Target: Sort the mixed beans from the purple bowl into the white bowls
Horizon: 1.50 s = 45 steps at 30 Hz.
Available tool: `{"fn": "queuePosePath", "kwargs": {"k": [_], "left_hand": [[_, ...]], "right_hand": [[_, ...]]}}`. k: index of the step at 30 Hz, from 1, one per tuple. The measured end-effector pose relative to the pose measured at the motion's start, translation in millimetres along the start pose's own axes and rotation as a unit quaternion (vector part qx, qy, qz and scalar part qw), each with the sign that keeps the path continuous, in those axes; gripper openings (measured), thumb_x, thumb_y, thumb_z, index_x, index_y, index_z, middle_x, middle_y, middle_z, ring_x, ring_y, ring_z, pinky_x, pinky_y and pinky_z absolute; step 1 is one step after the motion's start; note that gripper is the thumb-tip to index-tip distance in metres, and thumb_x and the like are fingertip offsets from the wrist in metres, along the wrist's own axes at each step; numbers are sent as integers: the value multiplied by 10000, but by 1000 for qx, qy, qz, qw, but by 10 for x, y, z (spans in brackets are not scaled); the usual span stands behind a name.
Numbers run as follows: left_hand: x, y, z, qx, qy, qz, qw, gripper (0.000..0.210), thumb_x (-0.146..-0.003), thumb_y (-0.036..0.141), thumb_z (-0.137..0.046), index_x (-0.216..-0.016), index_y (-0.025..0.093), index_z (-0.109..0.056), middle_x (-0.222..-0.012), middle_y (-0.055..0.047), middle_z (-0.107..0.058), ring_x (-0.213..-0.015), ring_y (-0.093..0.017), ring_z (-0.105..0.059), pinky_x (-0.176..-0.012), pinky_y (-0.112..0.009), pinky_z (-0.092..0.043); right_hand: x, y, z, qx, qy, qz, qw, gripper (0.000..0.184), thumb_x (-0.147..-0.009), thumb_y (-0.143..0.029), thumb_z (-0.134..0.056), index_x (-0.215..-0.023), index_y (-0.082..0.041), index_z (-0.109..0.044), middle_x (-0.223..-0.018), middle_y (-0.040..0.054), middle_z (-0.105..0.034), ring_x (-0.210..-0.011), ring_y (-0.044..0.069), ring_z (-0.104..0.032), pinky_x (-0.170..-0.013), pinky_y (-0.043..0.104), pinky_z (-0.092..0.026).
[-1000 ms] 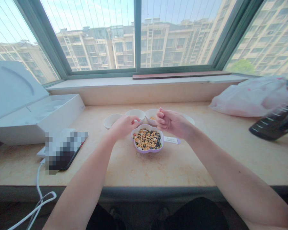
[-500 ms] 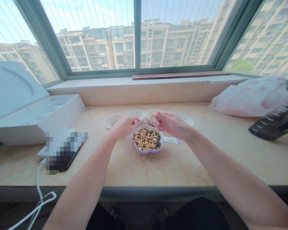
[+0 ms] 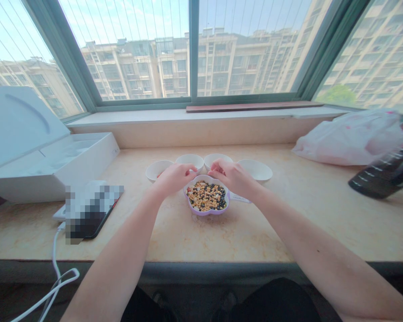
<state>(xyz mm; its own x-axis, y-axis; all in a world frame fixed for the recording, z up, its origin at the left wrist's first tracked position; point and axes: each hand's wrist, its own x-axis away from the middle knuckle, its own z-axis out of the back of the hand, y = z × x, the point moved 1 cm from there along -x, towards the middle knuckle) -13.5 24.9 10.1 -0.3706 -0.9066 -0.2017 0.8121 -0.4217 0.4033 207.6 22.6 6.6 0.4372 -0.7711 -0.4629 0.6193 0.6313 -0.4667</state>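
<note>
A purple flower-shaped bowl (image 3: 206, 212) stands before me, full of mixed beans and grains (image 3: 206, 196): yellow, black and some whitish and red pieces. My left hand (image 3: 175, 178) is at its far left rim, fingers curled together; whether they touch the rim I cannot tell. Over the far right rim, my right hand (image 3: 233, 178) points its pinched fingers down at the front of a white bowl (image 3: 218, 157). Anything between the fingertips of either hand is hidden. Three more white bowls, the left one (image 3: 153, 170), the middle-left one (image 3: 189, 158) and the right one (image 3: 257, 169), complete the row behind.
A whitish label or handle (image 3: 240, 197) sticks out right of the purple bowl. At left lie an open white box (image 3: 83, 163), a blurred-out phone (image 3: 96, 219) and a white cable (image 3: 55, 259). A plastic bag (image 3: 352, 138) and dark bottle (image 3: 376, 181) are at right.
My right hand has come down and turned its fingers downward, uncovering more of the two right-hand white bowls. My left hand stays almost where it was.
</note>
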Motion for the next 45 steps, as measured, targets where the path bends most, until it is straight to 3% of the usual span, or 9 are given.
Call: {"fn": "queuePosePath", "kwargs": {"k": [12, 16, 19, 26, 30, 33, 36, 39, 45], "left_hand": [[-1, -45, -30, 9, -4, -3, 1000, 314, -931, 384, -518, -1102, 261, -751, -859, -30, -756, -747, -178, -653, -589, -241, -398], [6, -31, -27, 13, -10, 1, 1000, 320, -934, 370, -509, -1118, 262, -747, -850, -31, -748, -719, -172, -642, -587, -245, -400], [7, -29, -30, 10, -17, 4, 1000, 322, -930, 344, -501, -1121, 259, -746, -819, -27, -739, -685, -166, -626, -575, -250, -387], [6, -38, -26, 14, -20, 0, 1000, 329, -925, 332, -501, -1128, 244, -744, -848, -32, -744, -699, -163, -634, -568, -253, -375], [5, -47, -27, 20, -22, 1, 1000, 318, -927, 376, -521, -1112, 250, -747, -899, -36, -755, -730, -169, -645, -585, -251, -392], [4, -57, -29, 19, -22, 1, 1000, 322, -919, 402, -535, -1108, 248, -746, -923, -38, -761, -748, -171, -649, -585, -247, -391], [1, -66, -33, 17, -28, 1, 999, 319, -911, 380, -530, -1097, 236, -746, -901, -36, -760, -730, -165, -643, -568, -245, -374], [-4, -74, -41, 17, -39, 2, 999, 304, -905, 362, -522, -1062, 232, -747, -856, -27, -753, -690, -158, -631, -553, -248, -359], [0, -53, -39, 19, -48, -8, 999, 287, -913, 371, -512, -1003, 223, -742, -776, -13, -731, -646, -155, -616, -550, -260, -351]], "right_hand": [[-12, 75, 46, 35, 75, 4, 997, 163, -953, -346, -584, -928, -204, -662, -821, 30, -729, -710, 177, -644, -679, 285, -428], [-54, 233, 38, 47, 96, -43, 993, 170, -940, -343, -601, -895, -198, -679, -776, 27, -716, -667, 178, -629, -669, 301, -426], [-83, 350, 29, 72, 105, -66, 990, 150, -933, -297, -603, -915, -188, -704, -880, 62, -740, -779, 209, -663, -730, 327, -451], [-95, 510, 17, 146, 71, -86, 983, 302, -954, -147, -468, -1033, -171, -758, -1085, 112, -721, -967, 247, -665, -876, 375, -473], [-87, 443, 35, 151, 72, -81, 983, 260, -942, -203, -527, -1051, -166, -760, -1117, 120, -711, -923, 247, -666, -865, 385, -476], [-79, 337, 40, 126, 68, -67, 987, 224, -931, -267, -574, -987, -169, -767, -1019, 102, -729, -845, 229, -661, -821, 371, -471], [-56, 222, 13, 55, 20, -50, 997, 214, -920, -292, -595, -960, -178, -773, -901, 66, -744, -765, 195, -650, -747, 330, -466], [-13, 109, -54, -11, -76, -22, 997, 208, -911, -317, -617, -961, -194, -777, -838, 40, -745, -730, 178, -642, -697, 305, -458], [51, -43, -193, 11, -172, 59, 983, 179, -884, -234, -629, -965, -211, -787, -951, 61, -753, -832, 206, -672, -762, 321, -479]]}}
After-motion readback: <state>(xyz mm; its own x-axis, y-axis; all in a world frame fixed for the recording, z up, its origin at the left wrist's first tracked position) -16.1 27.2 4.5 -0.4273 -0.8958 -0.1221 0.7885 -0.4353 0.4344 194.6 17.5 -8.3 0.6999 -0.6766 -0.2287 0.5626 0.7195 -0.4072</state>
